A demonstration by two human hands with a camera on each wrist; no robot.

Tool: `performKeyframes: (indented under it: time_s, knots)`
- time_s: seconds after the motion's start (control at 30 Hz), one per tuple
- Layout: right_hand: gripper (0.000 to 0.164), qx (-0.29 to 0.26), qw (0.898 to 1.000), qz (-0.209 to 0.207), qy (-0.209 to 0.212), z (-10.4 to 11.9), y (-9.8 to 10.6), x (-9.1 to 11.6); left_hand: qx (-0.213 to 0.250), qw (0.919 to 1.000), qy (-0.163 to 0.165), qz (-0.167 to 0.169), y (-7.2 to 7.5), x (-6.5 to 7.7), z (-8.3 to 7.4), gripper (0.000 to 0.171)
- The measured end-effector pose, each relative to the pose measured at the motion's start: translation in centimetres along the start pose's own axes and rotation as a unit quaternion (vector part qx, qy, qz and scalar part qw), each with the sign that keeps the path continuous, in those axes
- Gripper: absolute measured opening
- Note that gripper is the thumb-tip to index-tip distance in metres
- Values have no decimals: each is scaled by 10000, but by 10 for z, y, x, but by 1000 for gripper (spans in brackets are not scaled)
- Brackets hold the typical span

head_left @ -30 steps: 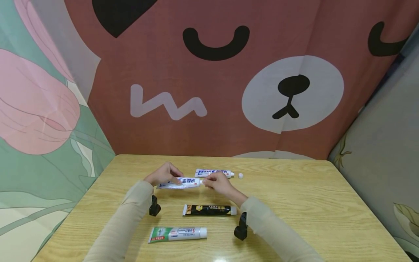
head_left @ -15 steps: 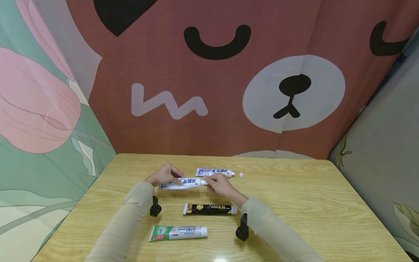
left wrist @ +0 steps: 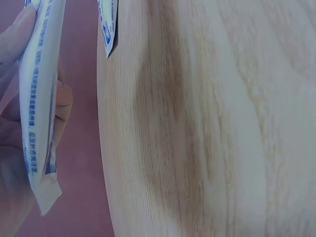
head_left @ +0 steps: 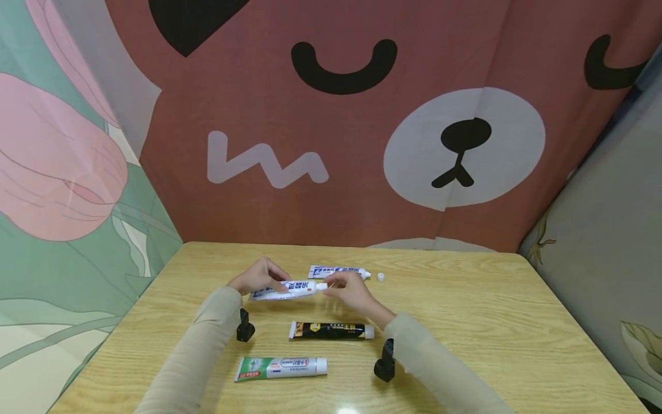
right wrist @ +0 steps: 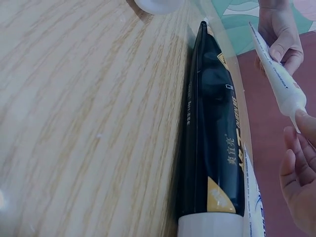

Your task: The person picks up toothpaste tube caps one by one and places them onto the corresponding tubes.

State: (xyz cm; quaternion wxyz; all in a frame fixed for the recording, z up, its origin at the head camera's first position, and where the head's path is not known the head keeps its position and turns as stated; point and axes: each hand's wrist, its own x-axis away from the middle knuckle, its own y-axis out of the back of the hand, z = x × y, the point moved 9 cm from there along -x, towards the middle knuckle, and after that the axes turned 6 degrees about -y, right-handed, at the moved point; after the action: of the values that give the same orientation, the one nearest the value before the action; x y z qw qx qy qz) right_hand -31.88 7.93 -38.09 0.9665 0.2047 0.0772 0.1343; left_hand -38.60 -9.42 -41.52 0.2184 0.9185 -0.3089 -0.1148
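Note:
My left hand (head_left: 262, 275) holds a white toothpaste tube (head_left: 299, 288) with blue lettering, raised above the table, thumb on the near side. At its narrow right end, my right hand (head_left: 354, 292) pinches the white tip (head_left: 322, 286) between thumb and fingers. From the right wrist view, the thumb and fingertips of that hand (right wrist: 301, 182) meet at the pale tip; whether it is a cap or the bare nozzle, I cannot tell. The left wrist view shows the crimped tail of the held tube (left wrist: 39, 103) beside the palm.
Behind the hands lies a similar toothpaste tube (head_left: 338, 272), uncapped, with a small white cap (head_left: 380, 277) to its right. Nearer are a black toothpaste tube (head_left: 331, 331) and a green and white one (head_left: 281, 368). A patterned curtain (head_left: 331, 218) hangs behind the wooden table (head_left: 465, 322).
The right fingers have shifted on the tube's tip and now show more of it. My left hand and its tube have stayed almost still, as have the tubes on the table.

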Motion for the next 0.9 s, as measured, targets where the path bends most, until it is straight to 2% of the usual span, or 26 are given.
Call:
performKeyframes:
  time_s: [0.1, 0.23, 0.33, 0.5, 0.73, 0.9]
  knots:
    - [21, -131, 9999, -20, -66, -5, -1, -2, 20, 10000, 20, -19, -1, 1, -2, 23]
    - [17, -250, 9997, -12, -68, -26, -5, -10, -63, 10000, 33, -44, -2, 0, -1, 22]
    - [15, -35, 10000, 12, 41, -38, -8, -16, -106, 9999, 44, -68, -2, -1, 1, 22]
    - [24, 372, 9988, 97, 318, -39, -10, -18, -12, 9999, 89, -107, -2, 0, 2, 20]
    - [36, 513, 9984, 188, 147, -43, -14, -18, -140, 9999, 83, -37, -5, 9, -27, 20]
    - [29, 318, 9993, 160, 142, -44, -14, -16, -63, 10000, 58, 15, -5, 10, -27, 19]
